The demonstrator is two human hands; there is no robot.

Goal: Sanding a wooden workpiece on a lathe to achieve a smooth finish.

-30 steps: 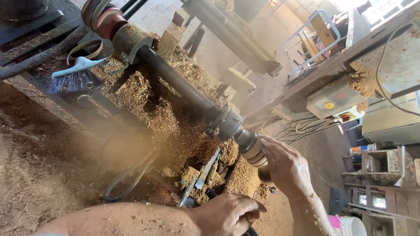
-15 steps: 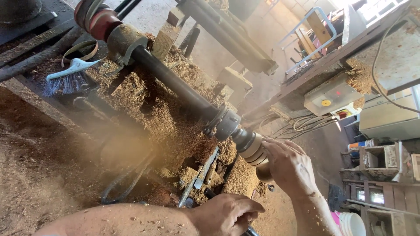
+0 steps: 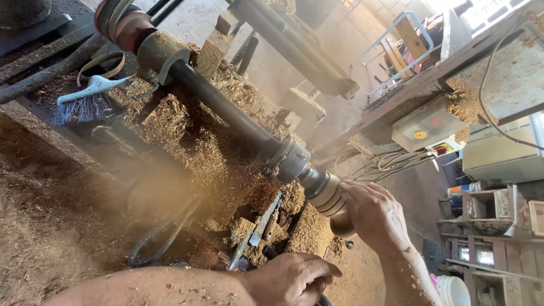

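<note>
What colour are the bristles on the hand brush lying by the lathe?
Dark blue-purple bristles, on a pale blue plastic handle; the head view shows it, upper left, among wood shavings.

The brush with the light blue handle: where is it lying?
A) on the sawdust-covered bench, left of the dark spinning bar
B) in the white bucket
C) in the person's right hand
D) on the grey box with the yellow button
A: the brush lies on the bench among wood shavings, far from both hands.

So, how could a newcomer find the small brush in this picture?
Start at the long dark lathe shaft that runs across the sawdust-covered bench. Follow it up to its upper left end; the brush lies just left of it. Its pale blue handle and dark bristles stand out from the brown shavings.
</note>
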